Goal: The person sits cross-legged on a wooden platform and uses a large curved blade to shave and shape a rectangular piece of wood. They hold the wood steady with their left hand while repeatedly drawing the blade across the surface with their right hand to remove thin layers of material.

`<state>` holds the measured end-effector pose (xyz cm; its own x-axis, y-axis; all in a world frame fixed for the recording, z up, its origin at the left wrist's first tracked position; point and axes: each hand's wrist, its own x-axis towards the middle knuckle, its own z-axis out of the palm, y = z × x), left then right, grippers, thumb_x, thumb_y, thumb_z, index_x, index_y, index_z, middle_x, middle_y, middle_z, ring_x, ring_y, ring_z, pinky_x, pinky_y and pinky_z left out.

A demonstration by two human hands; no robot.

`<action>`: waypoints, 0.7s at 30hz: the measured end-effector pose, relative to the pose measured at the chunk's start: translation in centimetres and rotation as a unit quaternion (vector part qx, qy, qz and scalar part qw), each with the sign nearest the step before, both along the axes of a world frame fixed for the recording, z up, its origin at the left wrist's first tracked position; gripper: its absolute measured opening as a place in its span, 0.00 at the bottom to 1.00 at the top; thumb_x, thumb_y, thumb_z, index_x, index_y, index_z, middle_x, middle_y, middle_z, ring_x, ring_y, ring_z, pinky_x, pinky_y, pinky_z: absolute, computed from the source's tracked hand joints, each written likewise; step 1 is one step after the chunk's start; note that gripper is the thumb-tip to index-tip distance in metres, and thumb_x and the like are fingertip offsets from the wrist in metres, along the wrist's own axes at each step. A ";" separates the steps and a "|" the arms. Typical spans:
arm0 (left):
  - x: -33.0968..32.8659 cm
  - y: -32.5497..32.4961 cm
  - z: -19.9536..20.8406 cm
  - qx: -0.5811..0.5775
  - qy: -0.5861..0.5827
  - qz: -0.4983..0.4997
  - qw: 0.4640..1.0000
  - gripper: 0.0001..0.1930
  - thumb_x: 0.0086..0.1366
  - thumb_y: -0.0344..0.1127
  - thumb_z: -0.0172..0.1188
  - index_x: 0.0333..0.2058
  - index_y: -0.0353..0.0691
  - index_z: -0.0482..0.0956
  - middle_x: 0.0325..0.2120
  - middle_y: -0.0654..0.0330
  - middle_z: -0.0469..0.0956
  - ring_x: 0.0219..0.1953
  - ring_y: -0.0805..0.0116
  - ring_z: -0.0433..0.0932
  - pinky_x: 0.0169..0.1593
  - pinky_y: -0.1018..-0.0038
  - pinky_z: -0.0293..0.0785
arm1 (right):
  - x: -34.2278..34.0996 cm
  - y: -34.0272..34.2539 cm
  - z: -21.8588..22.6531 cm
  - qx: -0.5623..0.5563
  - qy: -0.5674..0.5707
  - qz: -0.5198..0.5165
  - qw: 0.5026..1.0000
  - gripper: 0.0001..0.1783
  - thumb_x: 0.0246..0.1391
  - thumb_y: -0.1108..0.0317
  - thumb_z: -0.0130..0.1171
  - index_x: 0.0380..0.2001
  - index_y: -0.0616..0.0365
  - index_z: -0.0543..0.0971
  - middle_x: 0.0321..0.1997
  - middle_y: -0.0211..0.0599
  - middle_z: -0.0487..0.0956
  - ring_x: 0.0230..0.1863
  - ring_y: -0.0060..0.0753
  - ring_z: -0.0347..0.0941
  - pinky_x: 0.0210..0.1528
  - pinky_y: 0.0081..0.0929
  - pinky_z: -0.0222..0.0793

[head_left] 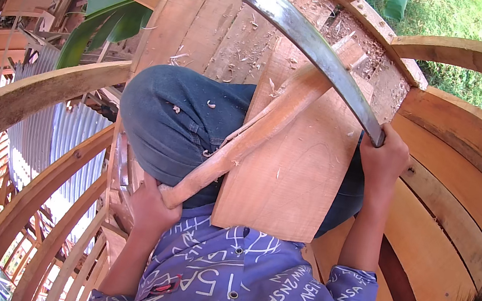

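My right hand [385, 150] is closed round the grip end of a machete [309, 45] with a long curved blade, its tip toward the far left. My left hand [153, 207] is wrapped round the near end of a roughly carved wooden stick [249, 142]. The stick slants up to the far right and passes under the blade; whether the edge touches it, I cannot tell. Beneath the stick lies a flat wooden board [286, 187] across my lap, with a few small shavings on it.
Pale shavings [253, 23] litter the plank floor [222, 36] in front of my legs [169, 119]. Curved wooden ribs [46, 92] rise on the left, and side planks [445, 185] on the right. Outside are corrugated metal sheets [59, 133] and a large green leaf [101, 15].
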<state>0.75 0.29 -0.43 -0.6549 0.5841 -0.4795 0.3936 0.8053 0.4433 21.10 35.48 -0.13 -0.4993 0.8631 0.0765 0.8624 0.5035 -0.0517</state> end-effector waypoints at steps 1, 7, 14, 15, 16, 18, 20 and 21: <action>0.0 0.0 -0.1 0.006 -0.003 0.005 1.000 0.37 0.45 0.31 0.62 0.56 0.34 0.59 0.36 0.44 0.79 0.38 0.42 0.80 0.40 0.60 0.75 | -0.3 -0.6 0.0 -0.006 0.010 0.018 1.000 0.07 0.40 0.64 0.63 0.21 0.54 0.78 0.20 0.42 0.77 0.24 0.50 0.76 0.26 0.40 0.69; 0.1 -0.6 -0.4 0.018 -0.004 -0.003 1.000 0.37 0.45 0.31 0.62 0.56 0.33 0.59 0.36 0.44 0.79 0.38 0.42 0.80 0.40 0.60 0.75 | -2.4 -2.0 1.5 0.000 0.008 0.136 0.991 0.06 0.37 0.67 0.63 0.19 0.54 0.76 0.21 0.37 0.77 0.25 0.43 0.75 0.27 0.35 0.68; 0.0 -0.6 -0.6 -0.015 0.023 -0.013 1.000 0.37 0.46 0.32 0.63 0.56 0.32 0.60 0.36 0.44 0.79 0.37 0.42 0.79 0.39 0.60 0.75 | 0.5 1.0 0.1 0.022 0.013 -0.004 1.000 0.06 0.40 0.66 0.63 0.21 0.55 0.78 0.19 0.43 0.76 0.23 0.50 0.75 0.25 0.39 0.68; 0.1 -0.6 -0.6 -0.004 0.016 -0.007 1.000 0.37 0.46 0.32 0.63 0.56 0.32 0.60 0.36 0.44 0.79 0.38 0.42 0.79 0.39 0.59 0.75 | 0.4 0.2 0.3 0.009 0.012 0.001 1.000 0.06 0.40 0.66 0.63 0.21 0.55 0.78 0.19 0.43 0.76 0.23 0.50 0.75 0.25 0.39 0.68; 0.1 -0.5 -0.7 0.007 0.008 -0.002 1.000 0.37 0.46 0.32 0.62 0.56 0.31 0.60 0.36 0.44 0.79 0.38 0.42 0.79 0.39 0.59 0.75 | 0.2 -0.4 0.1 0.006 0.023 0.011 1.000 0.06 0.40 0.66 0.63 0.21 0.55 0.78 0.20 0.42 0.77 0.24 0.48 0.75 0.25 0.38 0.68; 0.1 -0.3 -0.6 0.033 0.007 -0.004 0.999 0.37 0.46 0.32 0.62 0.56 0.31 0.60 0.36 0.43 0.79 0.38 0.41 0.79 0.39 0.59 0.75 | -0.7 -1.4 0.7 0.001 0.043 0.069 0.997 0.05 0.40 0.66 0.63 0.21 0.54 0.78 0.21 0.41 0.77 0.24 0.47 0.76 0.25 0.36 0.67; 0.0 -0.1 -0.5 0.062 0.021 -0.019 0.998 0.37 0.46 0.32 0.62 0.56 0.31 0.60 0.36 0.43 0.79 0.38 0.41 0.79 0.39 0.59 0.75 | -1.2 -2.0 1.6 0.006 0.025 0.099 0.995 0.05 0.41 0.68 0.64 0.22 0.53 0.78 0.22 0.40 0.78 0.25 0.44 0.76 0.26 0.35 0.67; 0.1 0.0 -0.4 0.054 0.014 -0.009 0.998 0.37 0.46 0.31 0.62 0.56 0.31 0.60 0.36 0.43 0.79 0.38 0.41 0.79 0.40 0.58 0.75 | -0.9 -1.6 1.6 0.026 0.016 0.085 0.996 0.05 0.41 0.67 0.64 0.21 0.53 0.78 0.22 0.40 0.78 0.24 0.46 0.76 0.26 0.36 0.67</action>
